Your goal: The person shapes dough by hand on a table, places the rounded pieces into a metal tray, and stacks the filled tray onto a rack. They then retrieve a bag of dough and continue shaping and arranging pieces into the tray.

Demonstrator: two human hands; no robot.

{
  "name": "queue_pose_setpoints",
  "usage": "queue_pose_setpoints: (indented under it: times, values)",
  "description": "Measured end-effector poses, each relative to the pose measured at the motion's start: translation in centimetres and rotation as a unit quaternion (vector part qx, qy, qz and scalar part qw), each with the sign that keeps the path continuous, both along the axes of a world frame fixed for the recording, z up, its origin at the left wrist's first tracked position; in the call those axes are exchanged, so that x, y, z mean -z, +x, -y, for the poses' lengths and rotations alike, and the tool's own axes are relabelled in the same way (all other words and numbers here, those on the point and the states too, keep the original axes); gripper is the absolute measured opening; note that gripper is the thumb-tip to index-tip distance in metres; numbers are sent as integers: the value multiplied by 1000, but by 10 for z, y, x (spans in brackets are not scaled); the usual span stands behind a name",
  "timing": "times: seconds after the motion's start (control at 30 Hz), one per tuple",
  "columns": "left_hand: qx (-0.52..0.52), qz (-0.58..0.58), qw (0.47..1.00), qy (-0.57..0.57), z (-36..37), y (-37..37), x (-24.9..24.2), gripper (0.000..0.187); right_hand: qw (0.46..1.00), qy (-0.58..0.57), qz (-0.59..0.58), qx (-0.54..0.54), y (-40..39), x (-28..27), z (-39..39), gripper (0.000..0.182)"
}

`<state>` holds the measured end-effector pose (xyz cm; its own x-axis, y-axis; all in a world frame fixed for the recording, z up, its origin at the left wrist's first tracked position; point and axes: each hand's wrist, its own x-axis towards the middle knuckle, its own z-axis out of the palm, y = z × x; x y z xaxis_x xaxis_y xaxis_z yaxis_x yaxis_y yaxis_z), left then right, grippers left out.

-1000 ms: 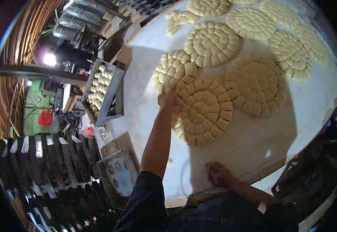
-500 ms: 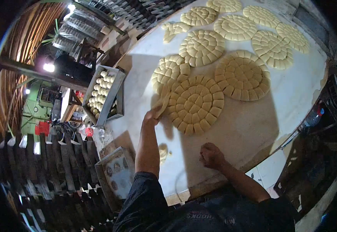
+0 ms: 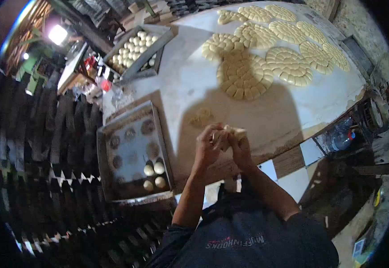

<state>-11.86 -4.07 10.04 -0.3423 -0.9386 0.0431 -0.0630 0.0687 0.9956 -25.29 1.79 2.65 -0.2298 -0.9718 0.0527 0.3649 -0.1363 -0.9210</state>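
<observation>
My left hand (image 3: 209, 145) and my right hand (image 3: 240, 149) meet over the near side of the table, with fingers curled around a pale piece of dough (image 3: 236, 131). Part of that dough is hidden by my fingers. Just beyond the hands, a few small dough scraps (image 3: 201, 117) lie on the table in my shadow. Farther back sits a flat round of dough (image 3: 244, 80) cut into chunks in rings. To the left stands a metal tray (image 3: 162, 147), with several smooth dough balls (image 3: 154, 174) in its near right corner.
Several more cut dough rounds (image 3: 288, 66) cover the back right of the pale tabletop (image 3: 183, 73). A metal box (image 3: 158, 46) full of dough balls (image 3: 134, 50) stands at the back left. Past the right edge lies a plastic bottle (image 3: 342, 140). Dark stacked slats (image 3: 47, 129) fill the left.
My left hand has come back from the strip of dough beside the cut round and joined my right hand. The view has shifted, bringing more of the near tray into sight.
</observation>
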Motion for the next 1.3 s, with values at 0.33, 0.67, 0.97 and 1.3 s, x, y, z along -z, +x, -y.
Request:
queue_pose_setpoints:
  times: [0.33,0.67,0.97,1.3]
  values:
    - [-386,2,919,-82,-55,73,79,17,980,107,-53,161,-51,-28,-6,32]
    - [-76,465,849,-239,2,57,56,13,682,-161,-706,-100,-179,21,63,31]
    - [6,465,864,-194,-78,21,96,24,691,-282,-588,-312,-164,61,38,30]
    - [-220,386,889,-111,-1,-47,70,21,771,-134,-594,-185,-91,35,101,23]
